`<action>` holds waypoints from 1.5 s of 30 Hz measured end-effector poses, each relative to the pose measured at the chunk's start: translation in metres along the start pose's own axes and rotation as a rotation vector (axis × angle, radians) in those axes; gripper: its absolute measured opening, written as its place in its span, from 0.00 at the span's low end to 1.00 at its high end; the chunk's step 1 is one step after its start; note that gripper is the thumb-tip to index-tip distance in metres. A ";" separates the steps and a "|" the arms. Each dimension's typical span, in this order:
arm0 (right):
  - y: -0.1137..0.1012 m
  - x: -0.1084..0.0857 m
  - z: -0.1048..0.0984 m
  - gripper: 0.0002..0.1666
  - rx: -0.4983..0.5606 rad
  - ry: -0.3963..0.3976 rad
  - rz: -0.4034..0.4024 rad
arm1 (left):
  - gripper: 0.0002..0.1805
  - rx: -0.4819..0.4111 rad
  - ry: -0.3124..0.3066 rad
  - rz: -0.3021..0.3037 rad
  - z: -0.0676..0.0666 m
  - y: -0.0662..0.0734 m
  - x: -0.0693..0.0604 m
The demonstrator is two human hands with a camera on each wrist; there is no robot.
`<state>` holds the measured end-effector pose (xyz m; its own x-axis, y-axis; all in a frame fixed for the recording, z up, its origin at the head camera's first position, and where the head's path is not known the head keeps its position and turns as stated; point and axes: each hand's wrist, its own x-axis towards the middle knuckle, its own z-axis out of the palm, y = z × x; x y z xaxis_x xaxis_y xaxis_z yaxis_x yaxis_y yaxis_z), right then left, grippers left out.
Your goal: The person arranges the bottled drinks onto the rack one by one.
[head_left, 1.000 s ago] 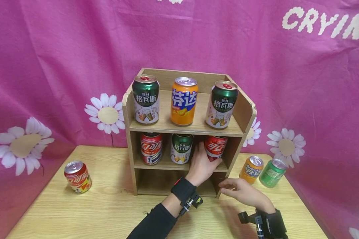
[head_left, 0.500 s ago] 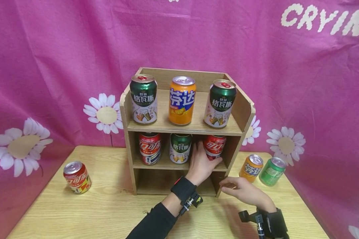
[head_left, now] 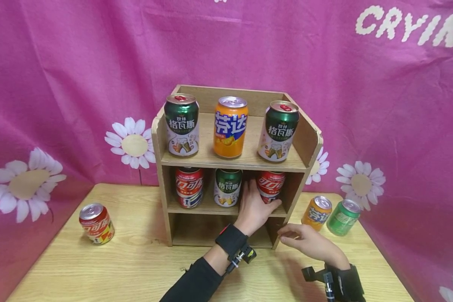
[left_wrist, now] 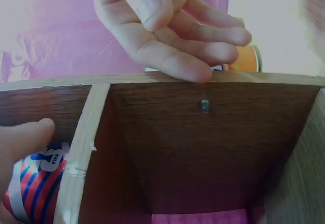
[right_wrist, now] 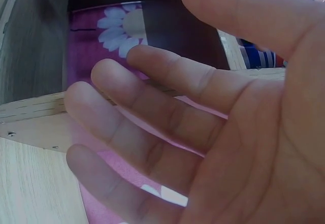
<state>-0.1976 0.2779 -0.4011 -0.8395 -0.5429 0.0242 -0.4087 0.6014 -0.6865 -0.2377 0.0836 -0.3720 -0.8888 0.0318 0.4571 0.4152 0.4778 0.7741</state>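
My left hand point(head_left: 254, 209) reaches into the middle tier of a small wooden shelf point(head_left: 234, 163) and grips a red cola can point(head_left: 272, 184) at its right end. The thumb lies across the can's lower front; the fingers go behind its left side, partly hidden. In the left wrist view, the can point(left_wrist: 38, 183) shows red with blue stripes under the thumb. My right hand point(head_left: 309, 243), holding nothing, has loosely bent fingers beside the shelf's lower right edge. A green-and-white can point(head_left: 228, 188) and another red cola can point(head_left: 189, 188) share that middle tier.
On the top tier stand an orange soda can point(head_left: 230, 128) and two green-and-white cans, left point(head_left: 182, 126) and right point(head_left: 279, 132). A red can point(head_left: 97, 224) is on the table at left. Orange point(head_left: 317, 213) and green point(head_left: 343, 217) cans stand at right, behind my right hand.
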 end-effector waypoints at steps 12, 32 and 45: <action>0.002 -0.001 -0.001 0.16 -0.012 0.002 -0.005 | 0.42 -0.004 -0.023 -0.026 0.000 0.000 -0.001; 0.001 -0.004 -0.008 0.16 0.002 0.015 0.020 | 0.39 -0.126 -0.080 -0.023 -0.008 -0.001 0.003; 0.007 -0.016 -0.021 0.15 -0.086 0.300 0.148 | 0.51 -0.086 -0.285 -0.077 -0.048 0.006 -0.035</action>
<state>-0.1947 0.3028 -0.3910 -0.9545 -0.2571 0.1509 -0.2929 0.7147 -0.6351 -0.1945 0.0436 -0.3628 -0.9319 0.2494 0.2635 0.3484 0.4127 0.8416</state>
